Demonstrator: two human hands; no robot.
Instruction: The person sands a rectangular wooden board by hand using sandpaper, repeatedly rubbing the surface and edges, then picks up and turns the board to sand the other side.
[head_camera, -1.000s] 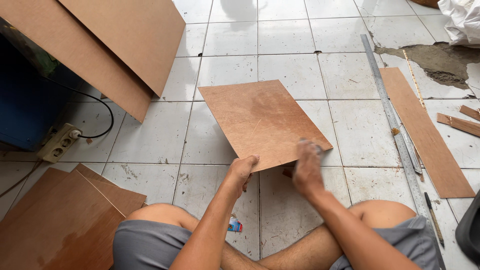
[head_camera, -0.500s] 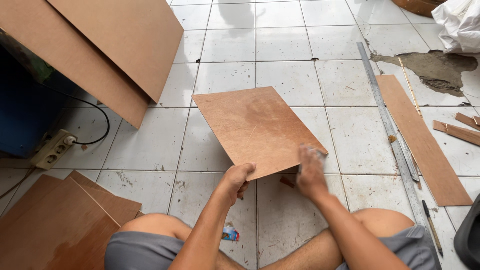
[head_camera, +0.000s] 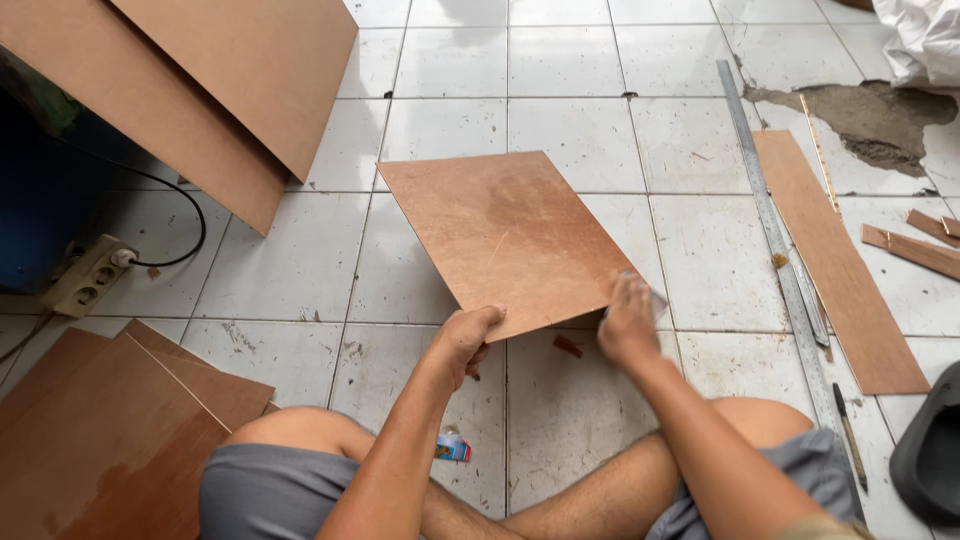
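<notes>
Left hand (head_camera: 466, 337) grips the plywood panel's (head_camera: 505, 235) near edge at centre frame; right hand (head_camera: 628, 322), blurred, clutches something small at its corner.

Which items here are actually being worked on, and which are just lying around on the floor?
In use: plywood panel, gripped at its near edge by the left hand; right hand, blurred, at the panel's near right corner.

Lying about: long metal ruler, plywood strip, power strip, leaning boards, stacked panels.

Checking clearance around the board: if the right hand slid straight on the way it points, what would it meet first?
The right hand points up-right along the plywood board edge; beyond lies bare tile, then probably the long steel ruler.
</notes>
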